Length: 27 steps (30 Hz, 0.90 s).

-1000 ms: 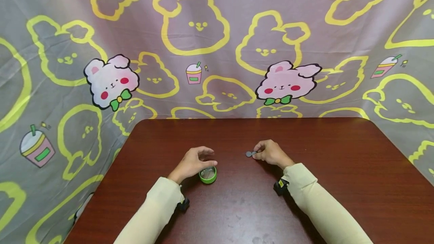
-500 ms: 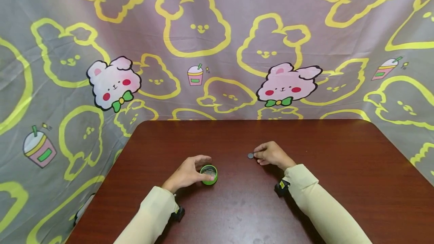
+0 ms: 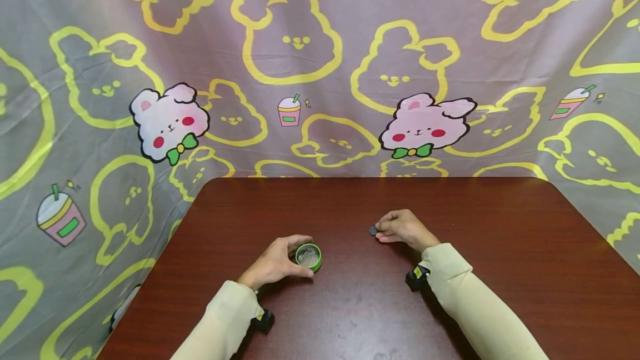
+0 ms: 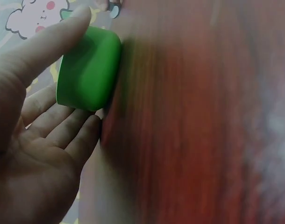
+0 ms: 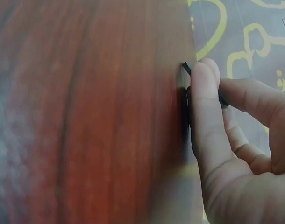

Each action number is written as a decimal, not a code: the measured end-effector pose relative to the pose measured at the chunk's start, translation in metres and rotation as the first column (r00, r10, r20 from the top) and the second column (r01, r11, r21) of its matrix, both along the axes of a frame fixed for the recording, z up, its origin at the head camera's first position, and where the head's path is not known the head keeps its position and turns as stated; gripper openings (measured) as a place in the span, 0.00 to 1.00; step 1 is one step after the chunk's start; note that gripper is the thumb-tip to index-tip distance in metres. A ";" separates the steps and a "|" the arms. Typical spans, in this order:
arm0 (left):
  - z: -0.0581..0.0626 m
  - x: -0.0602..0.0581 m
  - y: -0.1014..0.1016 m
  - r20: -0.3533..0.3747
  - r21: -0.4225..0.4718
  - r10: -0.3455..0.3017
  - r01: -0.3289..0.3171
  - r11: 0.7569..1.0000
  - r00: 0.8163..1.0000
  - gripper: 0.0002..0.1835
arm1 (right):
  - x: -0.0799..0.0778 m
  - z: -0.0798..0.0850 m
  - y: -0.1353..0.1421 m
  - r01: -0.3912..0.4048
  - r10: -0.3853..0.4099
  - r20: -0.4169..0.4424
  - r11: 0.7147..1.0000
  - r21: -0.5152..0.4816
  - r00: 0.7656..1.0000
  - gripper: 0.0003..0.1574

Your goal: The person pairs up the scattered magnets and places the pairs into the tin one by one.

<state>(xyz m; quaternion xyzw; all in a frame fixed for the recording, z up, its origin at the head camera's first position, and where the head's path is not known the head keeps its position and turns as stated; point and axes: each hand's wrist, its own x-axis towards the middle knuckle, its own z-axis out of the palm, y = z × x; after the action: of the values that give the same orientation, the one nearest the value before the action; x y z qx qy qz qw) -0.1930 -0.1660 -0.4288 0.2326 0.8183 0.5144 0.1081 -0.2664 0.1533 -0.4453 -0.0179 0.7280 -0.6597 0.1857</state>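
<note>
In the head view my left hand (image 3: 275, 260) reaches around a small round green tin (image 3: 309, 258), thumb on the near side and fingers on the far side. The left wrist view shows the tin's green wall (image 4: 89, 70) standing between the thumb and the extended fingers. Thin, pale, clear-looking pieces lie inside the tin. To the right, my right hand (image 3: 402, 228) is low over the table, thumb and fingertips pinching a small dark disc (image 5: 223, 101), mostly hidden. A dark grey disc (image 3: 373, 231) shows at its fingertips in the head view.
A dark reddish-brown wooden table (image 3: 350, 304) lies under both hands. Behind it and at its sides hangs a grey curtain (image 3: 320, 93) with rabbit and cup drawings. A black wrist camera (image 3: 417, 276) sits below the right cuff, another (image 3: 263, 321) below the left.
My left hand has come down from above the tin to around its side, its thumb leaving the opening. The right hand has shifted slightly; two discs showed at its fingertips earlier, now one.
</note>
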 end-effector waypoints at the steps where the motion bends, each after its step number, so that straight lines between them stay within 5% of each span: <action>1: -0.004 -0.002 -0.001 -0.005 -0.001 0.005 -0.005 1.000 1.000 0.38 | 0.000 0.000 0.000 0.005 -0.005 0.006 1.000 -0.003 1.000 0.12; 7: -0.025 -0.010 -0.005 -0.034 -0.018 0.024 -0.025 1.000 0.999 0.39 | 0.000 0.000 -0.001 0.027 -0.027 0.038 1.000 -0.008 0.999 0.11; 27: -0.023 -0.008 -0.004 -0.043 -0.019 0.024 -0.025 1.000 0.999 0.37 | 0.002 0.000 -0.005 0.016 -0.017 0.060 1.000 0.021 0.998 0.16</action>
<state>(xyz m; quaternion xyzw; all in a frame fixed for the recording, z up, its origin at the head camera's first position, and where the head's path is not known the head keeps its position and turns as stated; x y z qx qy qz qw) -0.2012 -0.1702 -0.4515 0.2323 0.8282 0.5027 0.0865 -0.2645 0.1480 -0.4457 0.0099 0.7288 -0.6540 0.2026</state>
